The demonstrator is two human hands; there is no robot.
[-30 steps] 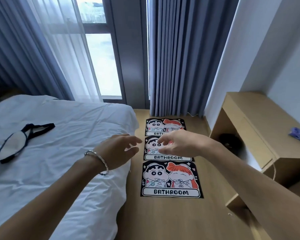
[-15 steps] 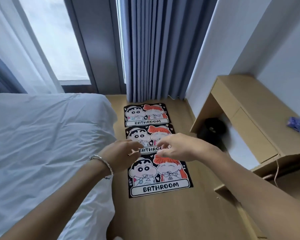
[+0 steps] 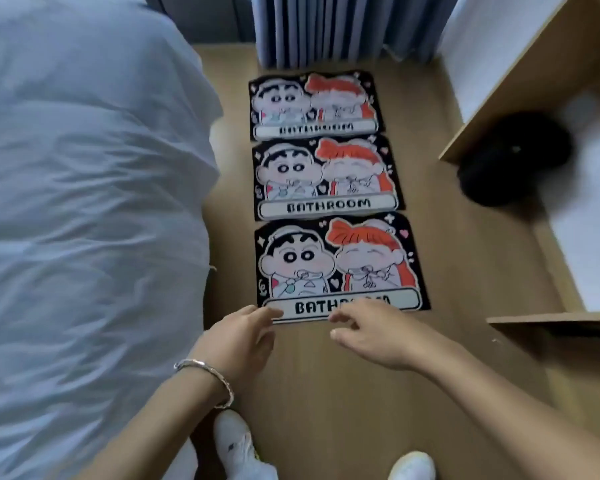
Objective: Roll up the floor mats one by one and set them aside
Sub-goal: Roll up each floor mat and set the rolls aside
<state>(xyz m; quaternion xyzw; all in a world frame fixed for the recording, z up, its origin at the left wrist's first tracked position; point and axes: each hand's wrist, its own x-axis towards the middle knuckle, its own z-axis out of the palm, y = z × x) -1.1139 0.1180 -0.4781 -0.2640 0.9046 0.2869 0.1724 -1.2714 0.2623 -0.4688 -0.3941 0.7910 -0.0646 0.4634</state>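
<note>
Bed point(image 3: 84, 202), white cover, left of the floor point(image 3: 326, 393). Three mats flat in a row beside it: far mat point(image 3: 312, 105), middle mat point(image 3: 326, 178), near mat point(image 3: 340, 265). Left hand point(image 3: 239, 337) and right hand point(image 3: 371, 334): fingers loose, empty, at the near mat's near edge.

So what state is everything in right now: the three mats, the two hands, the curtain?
near mat: flat on the floor, not yet rolled.
middle mat: flat, unrolled.
far mat: flat, unrolled.
left hand: open, fingers at the near mat's front left corner.
right hand: open, fingers over the near mat's front edge.
curtain: drawn, hanging down to the floor.
</note>
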